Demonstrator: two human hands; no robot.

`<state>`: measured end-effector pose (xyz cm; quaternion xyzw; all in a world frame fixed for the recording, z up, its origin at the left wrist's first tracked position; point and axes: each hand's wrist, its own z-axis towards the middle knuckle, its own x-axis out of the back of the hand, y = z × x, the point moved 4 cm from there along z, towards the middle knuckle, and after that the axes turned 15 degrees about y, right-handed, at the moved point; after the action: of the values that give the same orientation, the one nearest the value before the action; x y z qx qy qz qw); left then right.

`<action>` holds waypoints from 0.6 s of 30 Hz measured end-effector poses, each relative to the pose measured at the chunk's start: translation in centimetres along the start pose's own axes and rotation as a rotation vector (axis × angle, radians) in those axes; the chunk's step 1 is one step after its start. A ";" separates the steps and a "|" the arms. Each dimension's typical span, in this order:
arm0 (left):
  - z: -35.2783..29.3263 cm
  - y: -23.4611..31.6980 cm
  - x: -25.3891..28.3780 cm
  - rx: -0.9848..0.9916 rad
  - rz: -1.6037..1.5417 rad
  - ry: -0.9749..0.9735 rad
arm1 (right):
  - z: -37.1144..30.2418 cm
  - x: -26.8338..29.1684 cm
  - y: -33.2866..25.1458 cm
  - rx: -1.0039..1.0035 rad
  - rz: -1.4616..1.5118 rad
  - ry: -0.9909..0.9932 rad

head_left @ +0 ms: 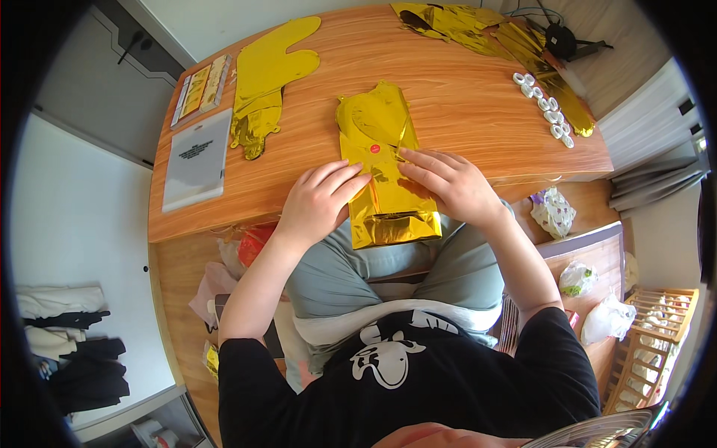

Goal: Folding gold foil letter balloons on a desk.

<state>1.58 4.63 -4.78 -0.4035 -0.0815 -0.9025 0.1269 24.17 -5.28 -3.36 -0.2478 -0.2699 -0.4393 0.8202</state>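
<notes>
A gold foil balloon (385,196), flattened and folded, lies in front of me with a small red round dot on it. Its near end hangs past the table edge above my lap. My left hand (323,196) rests on its left side, fingers stretched across the foil and thumb hidden. On the right side lies my right hand (450,183), its fingers slightly apart and flat on the foil. Neither hand visibly grips anything.
Another flat gold foil balloon (272,71) lies at the back left, beside a clear plastic bag (196,160) and a flat box (200,91). Crumpled gold foil (463,26) spreads at the back right, near several small white rolls (551,116). Plastic bags (554,211) sit below, right.
</notes>
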 end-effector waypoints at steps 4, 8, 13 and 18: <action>0.3 -0.3 0.5 0.066 -0.095 -0.017 | -0.2 -0.3 0.2 0.051 0.015 -0.010; 1.0 -1.4 0.2 0.140 -0.272 0.023 | -0.3 -0.3 1.1 -0.161 0.088 -0.046; 1.6 -2.8 0.0 0.389 -0.316 -0.082 | 0.6 -0.2 2.3 -0.443 0.243 0.017; 1.1 -3.4 -1.0 0.595 -0.338 0.013 | 1.3 -1.4 3.9 -0.871 0.327 -0.059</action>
<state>2.02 8.31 -4.94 -0.3238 -0.4064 -0.8499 0.0882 26.54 -1.68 -4.03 -0.6209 -0.0410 -0.3692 0.6903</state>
